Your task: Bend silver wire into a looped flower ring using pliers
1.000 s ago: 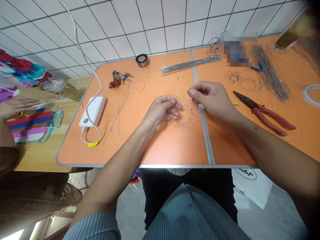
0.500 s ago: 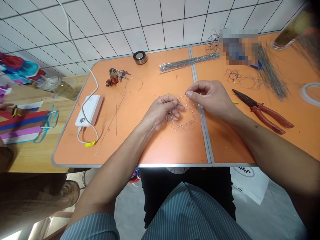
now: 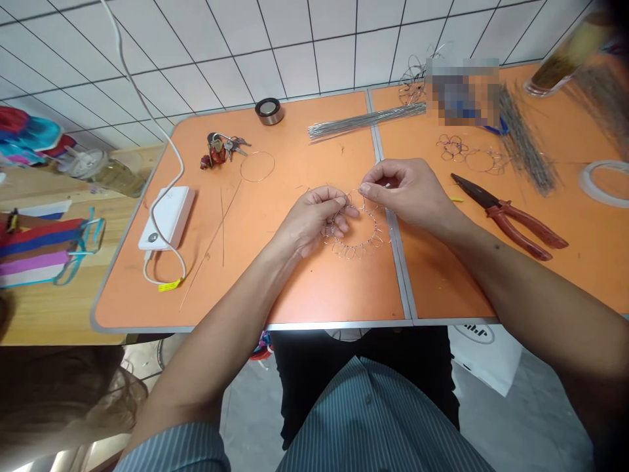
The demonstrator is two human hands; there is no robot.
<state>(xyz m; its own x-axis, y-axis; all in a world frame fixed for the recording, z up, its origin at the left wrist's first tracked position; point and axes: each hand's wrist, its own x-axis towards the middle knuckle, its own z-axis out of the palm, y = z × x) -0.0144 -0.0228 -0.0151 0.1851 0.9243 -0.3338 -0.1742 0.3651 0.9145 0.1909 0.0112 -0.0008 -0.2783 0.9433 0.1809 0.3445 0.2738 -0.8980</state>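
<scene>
A round wire piece ringed with small loops (image 3: 354, 237) lies on the orange table (image 3: 295, 275) between my hands. My left hand (image 3: 314, 219) is closed, pinching the left side of the wire piece. My right hand (image 3: 407, 191) is closed too, its thumb and forefinger pinching a loop at the top of the same piece. Both hands rest low over the table near its centre seam.
Red-handled pliers (image 3: 511, 216) lie right of my right hand. A bundle of straight wires (image 3: 363, 121), a tape roll (image 3: 268, 111), keys (image 3: 219, 147), a plain wire ring (image 3: 257, 166), a white power bank (image 3: 166, 216) with cable and finished wire flowers (image 3: 466, 154) lie around.
My right hand has shifted slightly left along the top of the wire piece, closer to my left hand. The view has drifted a little; the other person's hand at the left has gone from view.
</scene>
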